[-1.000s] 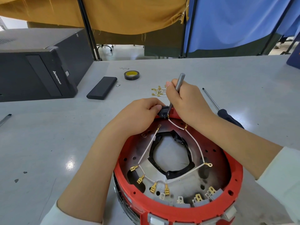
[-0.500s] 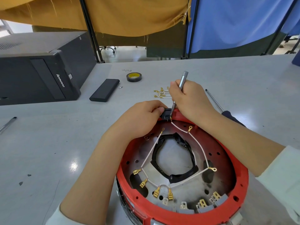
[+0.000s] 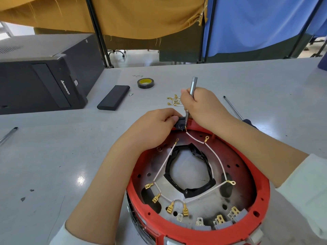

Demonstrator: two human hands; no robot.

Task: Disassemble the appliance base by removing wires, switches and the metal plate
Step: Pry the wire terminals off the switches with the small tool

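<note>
A round red appliance base (image 3: pixel 261 195) lies open side up near the table's front edge. Inside it sits a grey metal plate (image 3: pixel 207 207) with a black-taped central hole, white wires (image 3: pixel 217 158) with brass terminals, and grey switches (image 3: pixel 221 225) along the near rim. At the far rim my left hand (image 3: pixel 152 129) pinches a small black switch (image 3: pixel 180 123). My right hand (image 3: pixel 203 106) grips a thin silver screwdriver (image 3: pixel 192 87) held upright, its tip down at that switch's wire terminal.
Removed wires with brass terminals (image 3: pixel 174 101) lie just beyond my hands. A black-handled screwdriver (image 3: pixel 233 108) lies to the right, a tape roll (image 3: pixel 145 83) and a black flat case (image 3: pixel 114 97) behind, a black computer tower (image 3: pixel 44 82) at left, a pen (image 3: pixel 8 135) near the left edge.
Both hands stay on the black switch at the far rim. The silver screwdriver has tipped more upright. The view has shifted slightly.
</note>
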